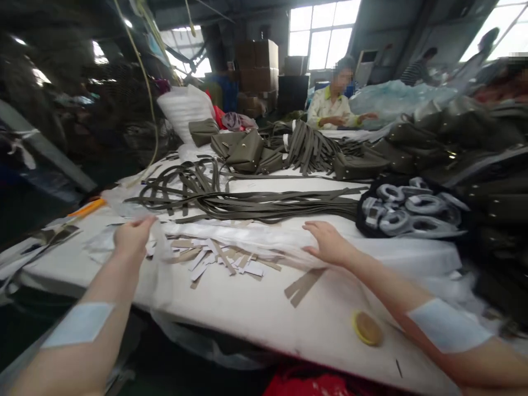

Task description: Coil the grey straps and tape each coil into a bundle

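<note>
The left hand (pixel 132 236) pinches a plastic sheet (pixel 247 236) at its edge; the right hand (pixel 328 243) lies on it, fingers spread, near the straps (pixel 247 203).

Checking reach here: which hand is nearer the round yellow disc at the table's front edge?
Right. The right hand rests on the white sheet, up and slightly left of the yellow disc. The left hand is far off at the table's left side.
</note>
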### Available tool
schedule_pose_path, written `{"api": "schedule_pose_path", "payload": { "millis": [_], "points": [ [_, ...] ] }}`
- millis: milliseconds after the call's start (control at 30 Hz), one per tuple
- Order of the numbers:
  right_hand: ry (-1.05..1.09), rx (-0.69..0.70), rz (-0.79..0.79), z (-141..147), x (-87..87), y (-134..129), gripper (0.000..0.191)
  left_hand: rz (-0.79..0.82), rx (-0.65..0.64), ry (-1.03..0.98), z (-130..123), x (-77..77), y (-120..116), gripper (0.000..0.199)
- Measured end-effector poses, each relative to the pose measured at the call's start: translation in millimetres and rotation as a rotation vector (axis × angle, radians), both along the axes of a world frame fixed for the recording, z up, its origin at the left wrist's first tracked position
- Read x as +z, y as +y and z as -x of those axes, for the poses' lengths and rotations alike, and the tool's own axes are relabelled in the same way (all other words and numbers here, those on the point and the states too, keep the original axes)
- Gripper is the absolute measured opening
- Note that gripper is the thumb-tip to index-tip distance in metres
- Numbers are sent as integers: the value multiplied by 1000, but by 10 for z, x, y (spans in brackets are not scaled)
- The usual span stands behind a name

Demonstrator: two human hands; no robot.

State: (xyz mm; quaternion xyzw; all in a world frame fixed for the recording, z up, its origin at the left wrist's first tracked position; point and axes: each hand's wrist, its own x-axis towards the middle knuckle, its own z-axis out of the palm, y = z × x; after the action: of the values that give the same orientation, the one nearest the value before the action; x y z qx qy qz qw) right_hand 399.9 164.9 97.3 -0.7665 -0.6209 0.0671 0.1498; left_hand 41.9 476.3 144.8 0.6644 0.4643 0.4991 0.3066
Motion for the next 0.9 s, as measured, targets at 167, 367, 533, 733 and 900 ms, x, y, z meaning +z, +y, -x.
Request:
{"api": "schedule_pose_path", "payload": {
  "millis": [167, 367, 533, 733, 900],
  "points": [
    [-109, -301, -370, -423, 534, -1191, 33, 186, -316, 175, -130, -88, -1025, 28],
    [-149, -435, -226, -504, 595, -2009, 49, 46, -941, 488, -655, -301, -2075, 22],
    [-160, -301, -76, -57, 137, -2004, 80, -222, -1153, 616, -1592, -463, -2644, 19],
    [7, 6, -73, 659, -272, -2181, 66, -508, -1161, 881, -2703, -641, -2970, 10],
    [-117, -489, -523, 518, -442, -2803, 31, -458, -1132, 1012, -3204, -875, -2944, 11]
  ]
}}
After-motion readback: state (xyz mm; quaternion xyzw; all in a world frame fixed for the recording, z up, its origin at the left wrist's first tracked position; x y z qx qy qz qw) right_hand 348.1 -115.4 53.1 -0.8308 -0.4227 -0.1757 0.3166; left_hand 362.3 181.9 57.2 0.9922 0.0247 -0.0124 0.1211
